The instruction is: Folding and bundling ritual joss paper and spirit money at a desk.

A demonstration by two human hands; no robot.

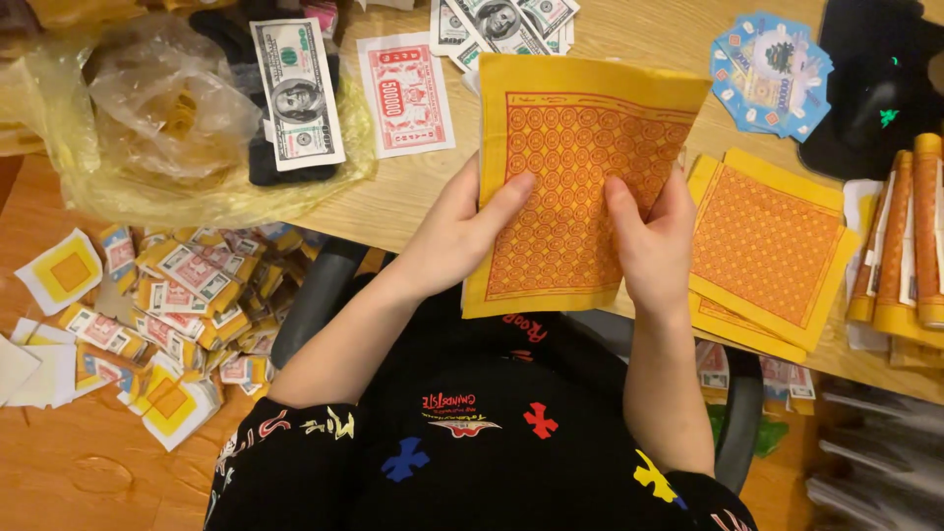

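Wooden desk (413, 197) behind, yellow paper sheet (580, 187) (orange-patterned) pinched between both hands' fingers (501, 202)

Bare wooden table (413, 192) left of the held yellow joss paper sheet (580, 187) gives passage; stack of joss sheets (772, 251) crowds its right, banknotes (501, 25) above, plastic bag (167, 118) far left.

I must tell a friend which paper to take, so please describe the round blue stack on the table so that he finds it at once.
Start at the wooden table and go to its far right part, beside the black object. There lies the blue stack, beyond the yellow sheets. It alone is blue and many-sided; every other paper nearby is rectangular or square, and yellow, orange, red or grey-green.
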